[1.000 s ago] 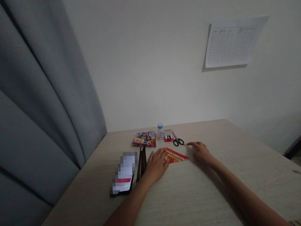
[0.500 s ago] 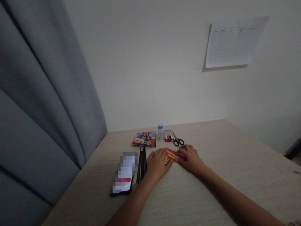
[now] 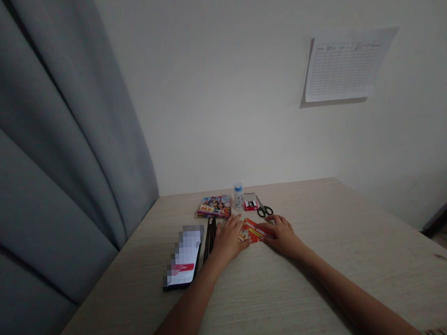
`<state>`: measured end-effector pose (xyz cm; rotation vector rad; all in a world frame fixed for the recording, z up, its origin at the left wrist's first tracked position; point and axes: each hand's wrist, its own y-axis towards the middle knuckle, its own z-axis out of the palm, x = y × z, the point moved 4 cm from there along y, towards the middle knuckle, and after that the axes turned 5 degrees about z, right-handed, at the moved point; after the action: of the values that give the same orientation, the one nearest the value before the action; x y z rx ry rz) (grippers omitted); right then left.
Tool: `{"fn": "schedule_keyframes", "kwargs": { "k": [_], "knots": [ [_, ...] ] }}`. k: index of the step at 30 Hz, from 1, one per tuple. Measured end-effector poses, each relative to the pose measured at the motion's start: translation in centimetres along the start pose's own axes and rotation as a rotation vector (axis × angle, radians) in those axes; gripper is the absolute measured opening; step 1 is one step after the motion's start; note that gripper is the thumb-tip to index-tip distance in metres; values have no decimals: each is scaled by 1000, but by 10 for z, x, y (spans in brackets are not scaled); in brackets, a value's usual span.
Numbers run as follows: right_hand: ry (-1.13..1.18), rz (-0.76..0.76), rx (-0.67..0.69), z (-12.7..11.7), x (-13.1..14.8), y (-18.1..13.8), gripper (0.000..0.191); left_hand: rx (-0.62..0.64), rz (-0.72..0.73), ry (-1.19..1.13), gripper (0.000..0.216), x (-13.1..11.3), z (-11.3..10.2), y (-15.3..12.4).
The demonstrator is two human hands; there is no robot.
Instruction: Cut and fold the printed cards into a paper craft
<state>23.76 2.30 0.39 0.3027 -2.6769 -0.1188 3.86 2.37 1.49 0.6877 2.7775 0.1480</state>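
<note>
Left of one bottle [image 3: 239, 198]: one phone [image 3: 184, 257], one booklet stack [image 3: 214, 208], sticks [image 3: 210, 234] (count unclear); right: one box [image 3: 250, 204], one scissors [image 3: 262, 207]; nearer: one paper [image 3: 252, 232].

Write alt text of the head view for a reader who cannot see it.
A person's left hand and right hand touch a red paper on a pale table. Beyond it are a colourful printed stack, a bottle, a red pack and scissors; dark sticks and a phone lie to the left.
</note>
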Motion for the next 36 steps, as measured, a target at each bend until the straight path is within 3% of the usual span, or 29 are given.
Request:
{"fn": "schedule_keyframes", "kwargs": {
  "k": [12,25,36],
  "knots": [
    [-54,-20,54,2,-2,2,41,82,-49,-23,25,21,-16,-14],
    [-39,-32,75,0,-1,1,40,171,-152,-12,33,46,-24,-24],
    [-46,-32,97,2,-3,2,42,298,-238,-25,46,49,-36,-28]
  ]
}}
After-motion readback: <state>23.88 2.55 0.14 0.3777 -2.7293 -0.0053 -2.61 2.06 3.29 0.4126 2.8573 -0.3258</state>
